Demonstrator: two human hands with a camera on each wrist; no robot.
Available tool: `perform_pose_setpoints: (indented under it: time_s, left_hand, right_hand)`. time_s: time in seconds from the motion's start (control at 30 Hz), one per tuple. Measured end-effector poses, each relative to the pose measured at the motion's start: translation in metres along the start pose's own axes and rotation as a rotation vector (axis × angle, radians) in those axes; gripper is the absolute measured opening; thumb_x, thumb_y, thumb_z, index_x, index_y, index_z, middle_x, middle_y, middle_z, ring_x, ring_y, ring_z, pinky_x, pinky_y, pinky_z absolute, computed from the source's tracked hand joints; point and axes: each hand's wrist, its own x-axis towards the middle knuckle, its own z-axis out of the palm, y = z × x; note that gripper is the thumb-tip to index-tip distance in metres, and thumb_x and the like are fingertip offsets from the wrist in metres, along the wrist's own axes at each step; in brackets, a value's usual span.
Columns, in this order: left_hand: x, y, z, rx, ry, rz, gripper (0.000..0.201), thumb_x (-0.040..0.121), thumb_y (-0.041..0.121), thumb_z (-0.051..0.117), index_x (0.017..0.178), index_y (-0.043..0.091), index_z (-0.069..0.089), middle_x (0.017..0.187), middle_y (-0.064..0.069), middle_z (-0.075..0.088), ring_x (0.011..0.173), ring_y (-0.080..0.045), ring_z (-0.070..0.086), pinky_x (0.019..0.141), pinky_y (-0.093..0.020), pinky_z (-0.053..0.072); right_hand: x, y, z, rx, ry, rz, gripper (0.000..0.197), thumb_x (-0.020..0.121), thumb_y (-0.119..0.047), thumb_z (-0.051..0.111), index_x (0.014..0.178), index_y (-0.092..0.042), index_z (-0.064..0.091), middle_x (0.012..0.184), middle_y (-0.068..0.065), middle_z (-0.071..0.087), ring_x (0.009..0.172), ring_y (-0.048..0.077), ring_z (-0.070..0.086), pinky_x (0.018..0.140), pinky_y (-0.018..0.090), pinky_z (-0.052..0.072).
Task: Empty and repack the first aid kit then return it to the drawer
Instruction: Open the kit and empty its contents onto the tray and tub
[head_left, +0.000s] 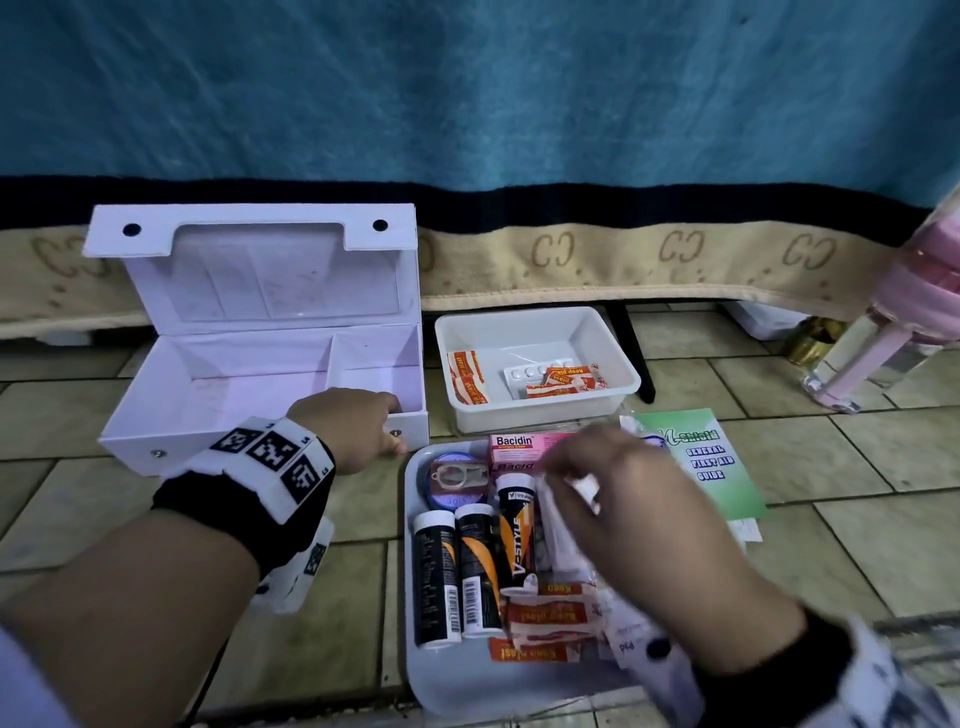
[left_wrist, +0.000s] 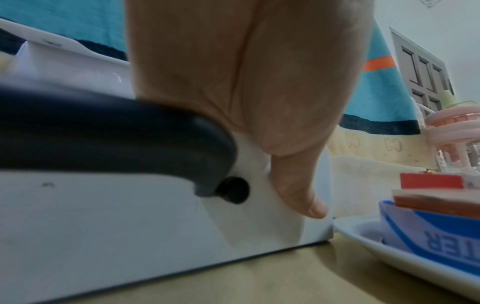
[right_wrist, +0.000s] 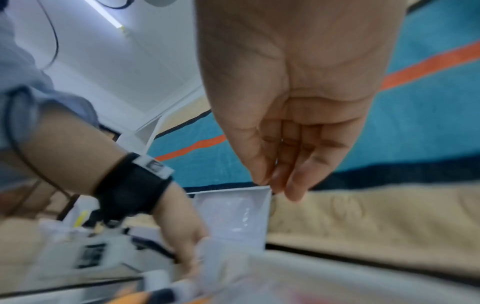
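Note:
The white first aid kit box (head_left: 234, 395) stands open and empty on the tiled floor, lid up. My left hand (head_left: 396, 423) grips its front right wall, fingers inside and thumb (left_wrist: 309, 203) pressed on the outside by the black handle (left_wrist: 116, 131). My right hand (head_left: 566, 467) hovers, blurred, over the white tray (head_left: 441, 680); its fingers (right_wrist: 293, 181) are straight and hold nothing. The tray carries three tubes (head_left: 478, 566), a pink Bacidin box (head_left: 519, 447), a round tin (head_left: 457, 478), plasters (head_left: 545, 618) and white packets.
A white tub (head_left: 540, 413) behind the tray holds plasters and a blister pack (head_left: 535, 374). A green first aid guide (head_left: 701, 457) lies right of the tray. A pink-capped bottle (head_left: 883, 322) stands at far right. A bed's blanket edge (head_left: 675, 260) runs behind everything.

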Motion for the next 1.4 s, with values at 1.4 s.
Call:
perform_pose_setpoints:
  time_s: [1.4]
  left_hand:
    - [-0.002,0.0,0.0,0.011,0.019,0.007,0.045,0.092,0.045,0.052,0.134,0.03,0.045,0.125,-0.001,0.059,0.114,-0.022,0.053,0.092,-0.034,0.045]
  right_hand:
    - [0.128,0.03,-0.057,-0.151,-0.048,-0.209,0.008,0.082,-0.015,0.065,0.09,-0.016,0.066,0.089,0.002,0.065,0.083,0.021,0.059,0.072,0.031,0.045]
